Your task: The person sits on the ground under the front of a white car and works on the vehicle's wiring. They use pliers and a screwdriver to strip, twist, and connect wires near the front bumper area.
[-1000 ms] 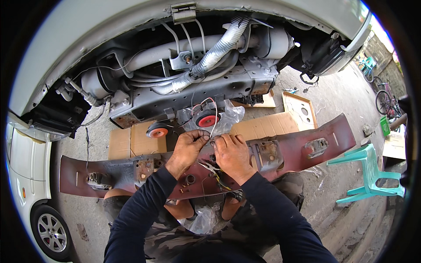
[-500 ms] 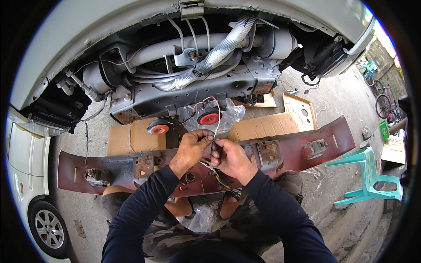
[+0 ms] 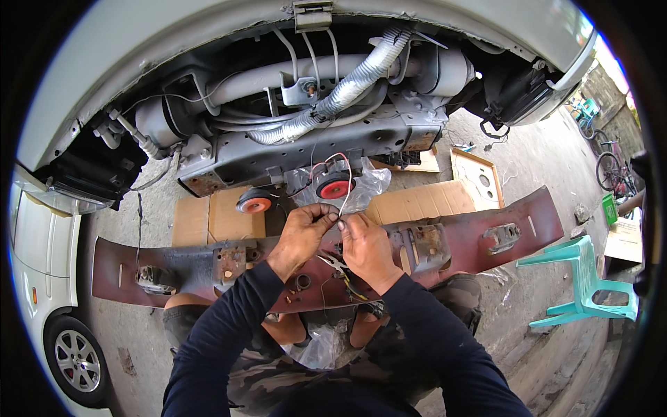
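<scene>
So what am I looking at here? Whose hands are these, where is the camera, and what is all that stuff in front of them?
There is no machine at work here: a person wears a wide fisheye camera on the head, looking down, so their own dark-sleeved forearms come in from the lower edge and straight edges look bent. The left hand and the right hand meet close together, both pinching thin wires that loop up toward two round red horns lying on clear plastic. Under the hands, across the person's knees, lies a long rusty red metal beam with brackets on it. Behind it are flattened cardboard sheets on the concrete ground, and above them the open front of a white car with its grey pipes and hoses bare. A green plastic chair stands to the right.
</scene>
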`<state>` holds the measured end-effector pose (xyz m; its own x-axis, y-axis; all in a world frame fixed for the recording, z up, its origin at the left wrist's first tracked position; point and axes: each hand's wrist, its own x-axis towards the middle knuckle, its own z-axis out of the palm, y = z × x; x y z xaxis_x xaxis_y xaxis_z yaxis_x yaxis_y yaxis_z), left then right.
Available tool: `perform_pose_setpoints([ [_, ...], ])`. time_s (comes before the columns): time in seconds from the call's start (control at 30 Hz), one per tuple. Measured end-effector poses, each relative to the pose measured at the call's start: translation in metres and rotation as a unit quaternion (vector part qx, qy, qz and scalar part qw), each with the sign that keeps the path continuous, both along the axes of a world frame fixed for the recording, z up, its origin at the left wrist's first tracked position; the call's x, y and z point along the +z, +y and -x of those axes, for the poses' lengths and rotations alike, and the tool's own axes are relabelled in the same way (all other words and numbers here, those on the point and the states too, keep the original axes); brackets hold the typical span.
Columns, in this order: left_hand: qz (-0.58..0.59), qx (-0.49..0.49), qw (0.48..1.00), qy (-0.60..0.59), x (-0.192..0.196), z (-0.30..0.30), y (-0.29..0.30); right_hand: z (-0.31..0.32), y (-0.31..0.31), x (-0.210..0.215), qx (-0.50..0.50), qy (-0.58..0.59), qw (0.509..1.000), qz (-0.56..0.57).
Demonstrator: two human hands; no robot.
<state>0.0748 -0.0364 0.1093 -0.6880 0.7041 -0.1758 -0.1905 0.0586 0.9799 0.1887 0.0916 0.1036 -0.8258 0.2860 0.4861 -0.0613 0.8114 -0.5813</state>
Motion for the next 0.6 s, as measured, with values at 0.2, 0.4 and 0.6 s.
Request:
perform_pose_setpoints([
  [0.2,-0.004,-0.002,1.000,0.026,-0.007,-0.003,0.002,-0.004,0.005,-0.005,0.069,-0.081,0.802,0.588],
  [0.4,0.037,0.036,0.999,0.017,0.001,0.000,0.002,-0.010,0.006,0.002,-0.018,-0.041,0.997,0.057],
  [0.6,0.037,0.021,0.999,0.004,0.004,-0.001,0.002,-0.006,0.005,0.000,-0.012,-0.025,0.992,-0.125],
])
